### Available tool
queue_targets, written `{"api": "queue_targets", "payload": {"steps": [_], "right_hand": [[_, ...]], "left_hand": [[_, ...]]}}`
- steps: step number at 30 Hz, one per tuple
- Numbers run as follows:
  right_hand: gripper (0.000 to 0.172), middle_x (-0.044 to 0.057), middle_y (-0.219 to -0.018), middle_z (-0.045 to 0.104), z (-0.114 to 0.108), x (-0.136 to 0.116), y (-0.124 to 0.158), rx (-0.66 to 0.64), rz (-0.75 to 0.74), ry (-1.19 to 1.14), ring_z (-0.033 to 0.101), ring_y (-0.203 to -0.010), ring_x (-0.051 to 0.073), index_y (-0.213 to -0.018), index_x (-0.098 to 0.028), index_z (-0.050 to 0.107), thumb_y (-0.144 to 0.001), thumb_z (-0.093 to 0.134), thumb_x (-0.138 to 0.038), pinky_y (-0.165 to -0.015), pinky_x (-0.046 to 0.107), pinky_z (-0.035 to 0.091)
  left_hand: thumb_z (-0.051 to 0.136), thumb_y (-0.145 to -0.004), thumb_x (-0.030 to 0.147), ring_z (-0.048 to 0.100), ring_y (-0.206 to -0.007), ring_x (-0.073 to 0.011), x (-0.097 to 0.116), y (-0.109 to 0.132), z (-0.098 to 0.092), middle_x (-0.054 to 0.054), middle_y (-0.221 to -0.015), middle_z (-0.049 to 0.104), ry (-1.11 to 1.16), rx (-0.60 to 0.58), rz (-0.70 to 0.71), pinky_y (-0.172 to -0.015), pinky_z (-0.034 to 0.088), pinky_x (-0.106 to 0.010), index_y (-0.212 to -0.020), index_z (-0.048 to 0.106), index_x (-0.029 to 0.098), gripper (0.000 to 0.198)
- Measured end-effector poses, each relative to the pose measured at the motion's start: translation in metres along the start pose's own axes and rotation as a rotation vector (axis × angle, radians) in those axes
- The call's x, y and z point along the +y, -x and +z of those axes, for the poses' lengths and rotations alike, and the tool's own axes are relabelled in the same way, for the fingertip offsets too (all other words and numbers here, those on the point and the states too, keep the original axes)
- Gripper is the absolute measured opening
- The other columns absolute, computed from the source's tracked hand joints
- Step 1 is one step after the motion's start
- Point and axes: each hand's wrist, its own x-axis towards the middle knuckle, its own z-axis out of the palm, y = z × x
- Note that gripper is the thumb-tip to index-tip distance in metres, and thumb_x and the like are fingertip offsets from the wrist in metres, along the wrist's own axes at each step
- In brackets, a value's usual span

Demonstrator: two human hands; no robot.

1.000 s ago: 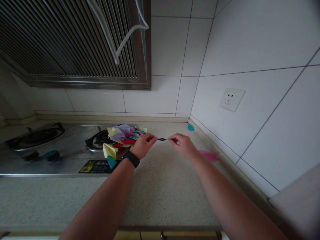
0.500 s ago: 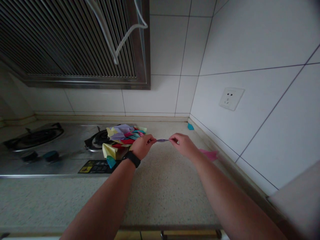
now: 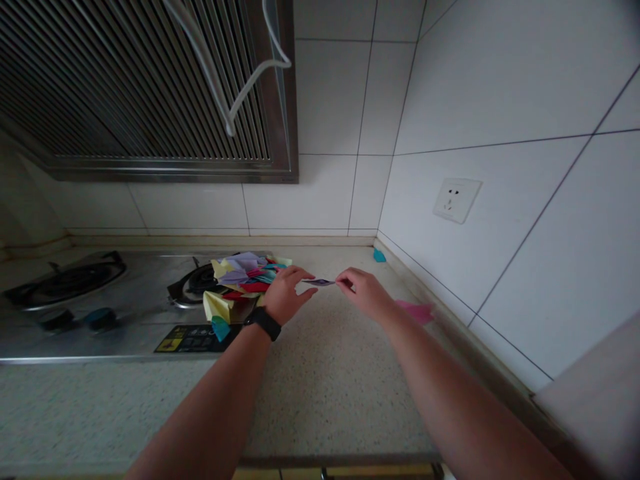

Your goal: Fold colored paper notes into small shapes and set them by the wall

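Above the speckled counter, my right hand (image 3: 364, 289) pinches one end of a small folded purple paper (image 3: 320, 283), which appears edge-on as a thin strip. My left hand (image 3: 290, 293), with a black watch on its wrist, is at the paper's other end with thumb and fingers spread apart around it. Whether those fingers touch the paper I cannot tell. Just left of that hand lies a heap of folded coloured papers (image 3: 243, 270) in purple, yellow, red and teal, partly on the stove's right burner. Behind my right forearm a pink paper (image 3: 416, 311) is partly hidden.
A steel gas stove (image 3: 135, 300) with two burners fills the left side. Above it hangs a range hood (image 3: 175, 175) with a white cable (image 3: 250, 80). A teal scrap (image 3: 379, 255) lies in the back corner. The tiled right wall carries a socket (image 3: 457, 199).
My left thumb and fingers have parted from their pinch on the purple paper's left end. My right hand keeps its hold. The camera view has shifted slightly.
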Motion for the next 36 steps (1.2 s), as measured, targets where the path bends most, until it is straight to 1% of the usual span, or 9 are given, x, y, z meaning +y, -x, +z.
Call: {"api": "queue_targets", "payload": {"steps": [2, 5, 8, 12, 15, 19, 23, 30, 36], "right_hand": [[0.008, 0.003, -0.084, 0.062, 0.001, -0.003, 0.0, -0.029, -0.023, 0.01, 0.056, -0.075, 0.012, -0.09, -0.017, 0.062, -0.086, 0.055, -0.016, -0.07, 0.025, 0.044], [0.008, 0.004, -0.085, 0.061, 0.002, -0.009, 0.0, -0.051, -0.063, 0.019, 0.055, -0.078, 0.013, -0.09, -0.017, 0.062, -0.087, 0.054, -0.014, -0.074, 0.026, 0.044], [0.007, 0.005, -0.087, 0.061, 0.003, -0.016, 0.0, -0.037, -0.099, 0.05, 0.055, -0.084, 0.016, -0.091, -0.017, 0.06, -0.086, 0.056, -0.015, -0.078, 0.029, 0.044], [0.015, 0.006, -0.093, 0.062, 0.004, -0.025, -0.001, -0.021, -0.17, 0.105, 0.053, -0.092, 0.019, -0.098, -0.018, 0.06, -0.084, 0.062, -0.02, -0.085, 0.033, 0.042], [0.007, 0.004, -0.088, 0.062, 0.006, -0.029, -0.002, -0.039, -0.203, 0.158, 0.052, -0.086, 0.018, -0.092, -0.018, 0.06, -0.086, 0.06, -0.02, -0.084, 0.033, 0.041], [0.005, 0.003, -0.086, 0.062, 0.006, -0.032, -0.002, -0.055, -0.202, 0.244, 0.052, -0.086, 0.018, -0.09, -0.018, 0.06, -0.085, 0.06, -0.02, -0.084, 0.034, 0.038], [0.008, 0.004, -0.088, 0.061, 0.006, -0.034, -0.002, -0.082, -0.2, 0.306, 0.051, -0.088, 0.019, -0.092, -0.019, 0.059, -0.085, 0.059, -0.017, -0.083, 0.033, 0.037], [0.008, 0.003, -0.092, 0.063, 0.005, -0.031, -0.002, -0.112, -0.202, 0.289, 0.053, -0.089, 0.017, -0.097, -0.019, 0.06, -0.091, 0.055, -0.02, -0.085, 0.032, 0.037], [0.007, 0.004, -0.088, 0.063, 0.006, -0.024, -0.004, -0.097, -0.154, 0.183, 0.054, -0.087, 0.016, -0.092, -0.017, 0.062, -0.09, 0.055, -0.019, -0.083, 0.03, 0.04]], "left_hand": [[0.067, -0.082, 0.029, 0.057, -0.094, -0.0186, 0.003, -0.001, -0.001, -0.005, -0.102, 0.065, -0.016, 0.007, 0.057, -0.088, 0.042, -0.034, -0.102, 0.068, 0.021, 0.022], [0.062, -0.084, 0.021, 0.057, -0.089, -0.0184, 0.006, -0.001, -0.001, -0.004, -0.093, 0.067, -0.037, -0.01, 0.103, -0.087, 0.042, -0.035, -0.094, 0.069, 0.02, 0.012], [0.061, -0.083, 0.018, 0.057, -0.084, -0.0179, 0.009, -0.001, -0.002, -0.003, -0.086, 0.067, -0.05, -0.021, 0.12, -0.085, 0.042, -0.035, -0.087, 0.068, 0.019, 0.008], [0.061, -0.081, 0.015, 0.057, -0.081, -0.0169, 0.014, -0.001, -0.001, -0.002, -0.084, 0.066, -0.029, -0.027, 0.151, -0.083, 0.042, -0.034, -0.085, 0.067, 0.019, 0.008], [0.061, -0.08, 0.014, 0.056, -0.082, -0.0166, 0.017, 0.0, 0.001, -0.001, -0.083, 0.066, -0.011, -0.023, 0.159, -0.082, 0.042, -0.033, -0.083, 0.066, 0.019, 0.008], [0.062, -0.079, 0.013, 0.055, -0.081, -0.0165, 0.017, 0.002, 0.004, -0.001, -0.082, 0.065, -0.009, -0.024, 0.134, -0.079, 0.043, -0.031, -0.084, 0.065, 0.019, 0.009], [0.059, -0.079, 0.01, 0.055, -0.077, -0.0143, 0.016, 0.001, 0.004, -0.001, -0.081, 0.063, 0.01, -0.069, 0.126, -0.073, 0.043, -0.027, -0.087, 0.064, 0.019, 0.013], [0.053, -0.089, 0.015, 0.057, -0.081, -0.0138, 0.016, -0.001, -0.001, -0.002, -0.087, 0.064, 0.031, -0.149, 0.188, -0.074, 0.043, -0.026, -0.09, 0.063, 0.017, 0.01], [0.052, -0.092, 0.018, 0.057, -0.084, -0.0148, 0.013, -0.002, -0.001, -0.003, -0.088, 0.064, 0.059, -0.133, 0.203, -0.079, 0.043, -0.028, -0.093, 0.065, 0.016, 0.013]]}}
